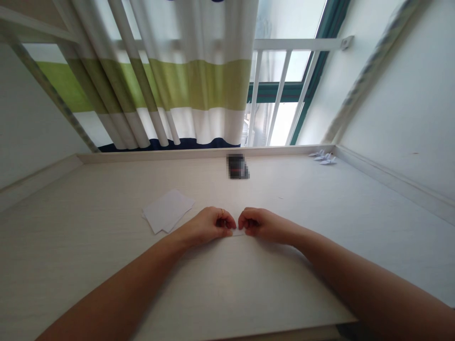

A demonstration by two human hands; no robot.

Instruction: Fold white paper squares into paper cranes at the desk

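Observation:
My left hand (212, 223) and my right hand (256, 222) rest close together on the pale wooden desk (88, 265), fingers curled inward. Between their fingertips lies a small piece of white paper (238, 232), pinched from both sides and mostly hidden by the fingers. A ring shows on a finger of my left hand. A short stack of white paper sheets (168, 210) lies just left of my left hand.
A dark blurred object (237, 166) stands near the desk's back edge. A few small folded white paper figures (324, 157) sit in the back right corner. A striped curtain (185, 85) and a window with white bars (280, 90) rise behind the desk.

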